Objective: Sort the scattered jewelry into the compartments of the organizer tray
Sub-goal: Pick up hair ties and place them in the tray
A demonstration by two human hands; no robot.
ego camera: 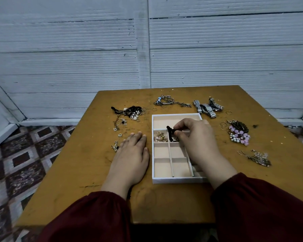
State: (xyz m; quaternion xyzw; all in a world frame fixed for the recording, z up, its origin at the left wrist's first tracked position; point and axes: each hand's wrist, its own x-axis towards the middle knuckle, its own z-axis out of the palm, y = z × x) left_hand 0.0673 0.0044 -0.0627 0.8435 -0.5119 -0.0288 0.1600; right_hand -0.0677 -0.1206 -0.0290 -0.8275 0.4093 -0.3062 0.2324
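Note:
A white organizer tray point(177, 180) with pale pink compartments lies in the middle of the wooden table. My right hand point(198, 138) reaches over it and pinches a black cord piece point(171, 131) above a middle compartment in the second row. The compartment to its left holds a small pink and gold piece point(159, 137). My left hand point(132, 154) rests flat on the table just left of the tray, holding nothing. My right forearm hides the tray's right column.
Loose jewelry lies around the tray: a black-and-pearl tangle point(131, 111) at far left, small silver charms point(116, 143) by my left fingers, chains point(168, 102) at the back, watches point(207, 107), pink beads point(239, 134) at right, a silver piece point(257, 158) near right.

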